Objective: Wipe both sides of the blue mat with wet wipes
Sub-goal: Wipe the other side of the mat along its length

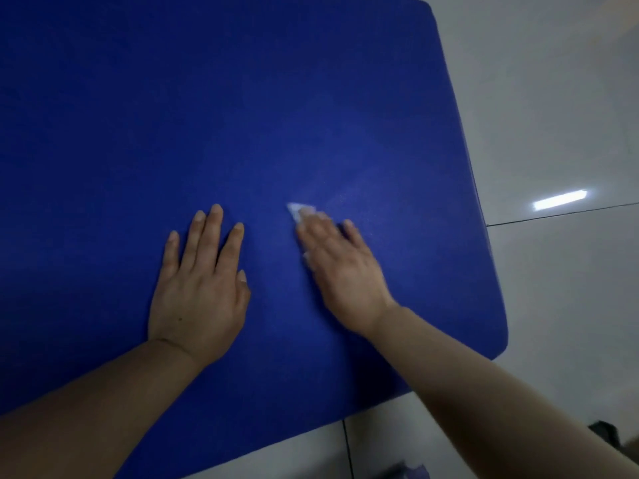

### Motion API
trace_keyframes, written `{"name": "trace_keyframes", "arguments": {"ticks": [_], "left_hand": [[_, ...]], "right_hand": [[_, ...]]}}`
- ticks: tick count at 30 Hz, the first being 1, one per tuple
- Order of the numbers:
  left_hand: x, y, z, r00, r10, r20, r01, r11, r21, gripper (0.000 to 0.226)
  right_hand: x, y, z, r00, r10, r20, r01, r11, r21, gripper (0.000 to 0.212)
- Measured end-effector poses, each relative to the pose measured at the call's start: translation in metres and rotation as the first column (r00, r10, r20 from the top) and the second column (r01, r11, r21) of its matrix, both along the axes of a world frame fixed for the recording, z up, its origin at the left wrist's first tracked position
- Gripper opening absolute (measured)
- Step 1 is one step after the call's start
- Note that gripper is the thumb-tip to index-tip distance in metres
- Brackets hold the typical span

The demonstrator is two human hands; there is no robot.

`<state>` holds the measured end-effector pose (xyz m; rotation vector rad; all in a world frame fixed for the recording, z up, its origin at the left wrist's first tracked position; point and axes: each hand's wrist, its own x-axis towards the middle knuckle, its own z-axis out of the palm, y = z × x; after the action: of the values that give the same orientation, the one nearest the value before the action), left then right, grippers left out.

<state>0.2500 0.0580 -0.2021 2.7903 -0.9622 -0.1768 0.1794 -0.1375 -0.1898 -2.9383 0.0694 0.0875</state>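
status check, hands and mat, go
Left hand flat on blue mat, steadying. Right hand pressing wet wipe onto mat. Nothing in the way.

Dim overall; lamp glare (560,199) on glossy floor (570,98); right hand (340,271) motion-blurred.

Blue mat (242,115), white wipe (296,210)

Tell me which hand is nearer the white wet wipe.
Right. The right hand presses flat on the small white wet wipe, its fingers covering it; the left hand lies flat on the blue mat, apart from it.
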Motion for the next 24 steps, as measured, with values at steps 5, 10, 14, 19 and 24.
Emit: {"name": "trace_keyframes", "arguments": {"ticks": [5,10,14,19,24], "left_hand": [[0.000,0.000,-0.001,1.000,-0.004,0.000,0.004,1.000,-0.030,0.058],[0.000,0.001,-0.001,1.000,-0.008,-0.004,0.008,0.999,-0.032,0.058],[0.001,0.001,0.000,1.000,-0.007,-0.008,0.007,0.999,-0.040,0.058],[0.001,0.001,0.000,1.000,-0.004,-0.015,0.003,0.999,-0.042,0.057],[0.002,0.000,0.000,1.000,-0.001,-0.024,0.000,0.999,-0.039,0.057]], "right_hand": [[0.002,-0.087,0.002,0.851,-0.522,-0.052,0.516,0.851,-0.101,0.048],[0.010,-0.032,0.002,0.973,-0.229,-0.012,0.229,0.973,-0.005,0.049],[0.006,-0.037,-0.002,0.992,-0.127,-0.012,0.127,0.992,-0.026,0.046],[0.000,-0.131,0.003,0.754,-0.657,-0.024,0.651,0.751,-0.107,0.051],[0.013,-0.159,0.008,0.460,-0.885,-0.072,0.888,0.460,0.011,0.049]]}}
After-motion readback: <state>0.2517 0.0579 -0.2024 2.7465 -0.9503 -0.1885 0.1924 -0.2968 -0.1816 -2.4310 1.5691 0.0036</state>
